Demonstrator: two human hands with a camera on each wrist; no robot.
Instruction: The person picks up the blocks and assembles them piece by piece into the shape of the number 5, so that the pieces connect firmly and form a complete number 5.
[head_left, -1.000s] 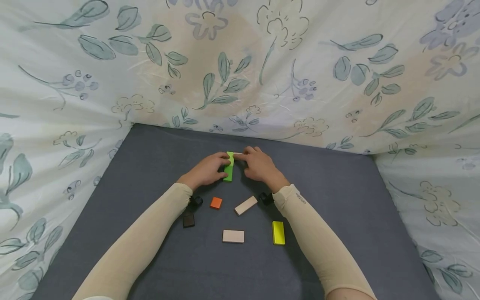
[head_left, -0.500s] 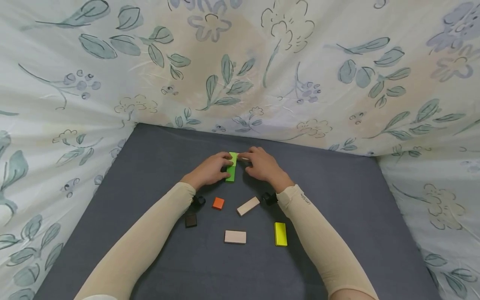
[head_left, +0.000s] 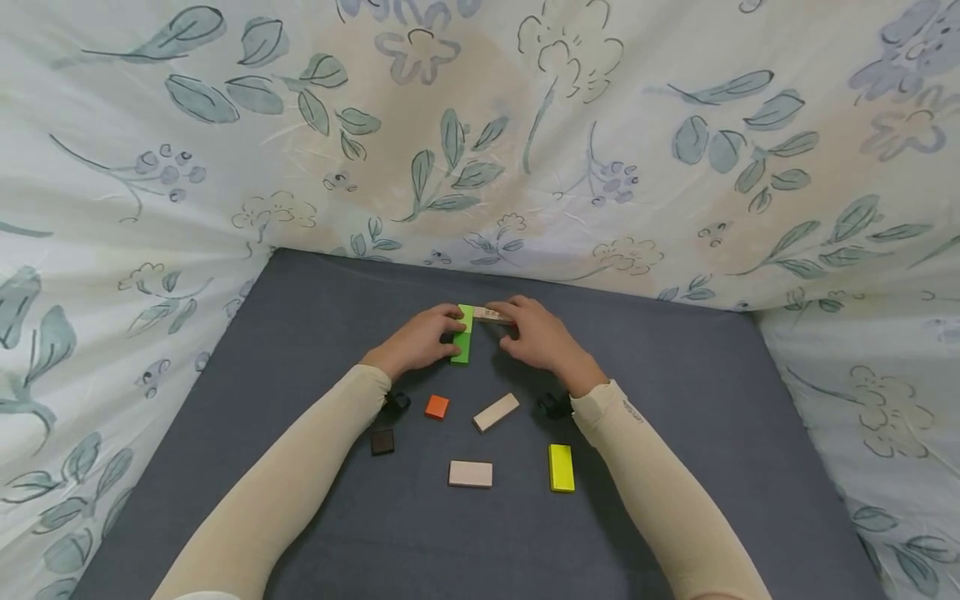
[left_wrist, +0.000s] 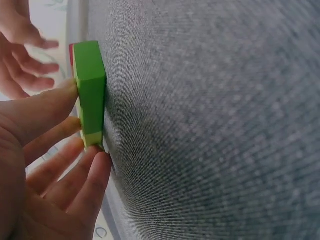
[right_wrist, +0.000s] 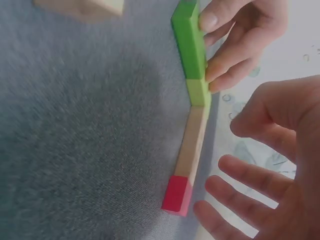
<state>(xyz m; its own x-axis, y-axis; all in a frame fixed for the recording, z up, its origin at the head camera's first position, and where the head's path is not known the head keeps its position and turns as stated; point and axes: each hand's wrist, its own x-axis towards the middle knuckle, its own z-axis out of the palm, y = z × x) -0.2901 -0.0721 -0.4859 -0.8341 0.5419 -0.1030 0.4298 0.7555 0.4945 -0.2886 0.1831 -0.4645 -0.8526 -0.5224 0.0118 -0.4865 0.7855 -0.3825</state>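
Observation:
In the head view my left hand touches a green block and the light green block joined to its far end. The thumb rests on the green one, the other fingers on the light green. A wooden block runs on at an angle from the light green end, with a red block against its other end. My right hand hovers over the wooden block, fingers spread and apart from the row in the right wrist view. This hand hides the red block in the head view.
Nearer on the dark grey cloth lie an orange block, a dark brown block, a slanted wooden block, a pale wooden block and a yellow block. A floral curtain borders the back and sides.
My right hand has drawn away from the light green block toward the right, uncovering the wooden block's printed face. The left hand stays on the green blocks.

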